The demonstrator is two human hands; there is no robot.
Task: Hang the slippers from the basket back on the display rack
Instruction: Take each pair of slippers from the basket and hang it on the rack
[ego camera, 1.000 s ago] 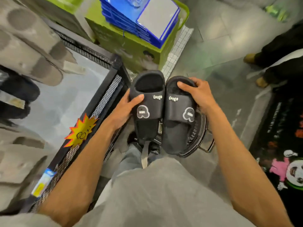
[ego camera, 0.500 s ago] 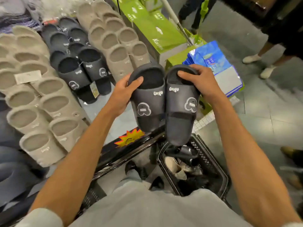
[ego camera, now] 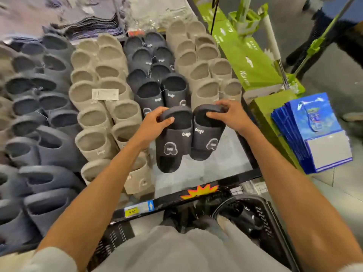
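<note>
I hold a pair of black slippers side by side against the display rack (ego camera: 225,163). My left hand (ego camera: 155,122) grips the heel end of the left black slipper (ego camera: 172,146). My right hand (ego camera: 229,112) grips the heel end of the right black slipper (ego camera: 206,138). Both slippers point toe down, just below a hanging column of matching black slippers (ego camera: 155,79). The black basket (ego camera: 263,216) sits on the floor at my lower right with dark slippers inside.
Beige slippers (ego camera: 110,114) and grey-blue slippers (ego camera: 39,114) hang in columns across the rack. A black rail with a yellow price tag (ego camera: 133,211) edges the rack's bottom. Green boxes (ego camera: 253,67) and a stack of blue packs (ego camera: 318,132) stand to the right.
Both hands have carried the black pair up from over the basket and forward to the rack, below the hanging black slippers. My view has swung toward the rack.
</note>
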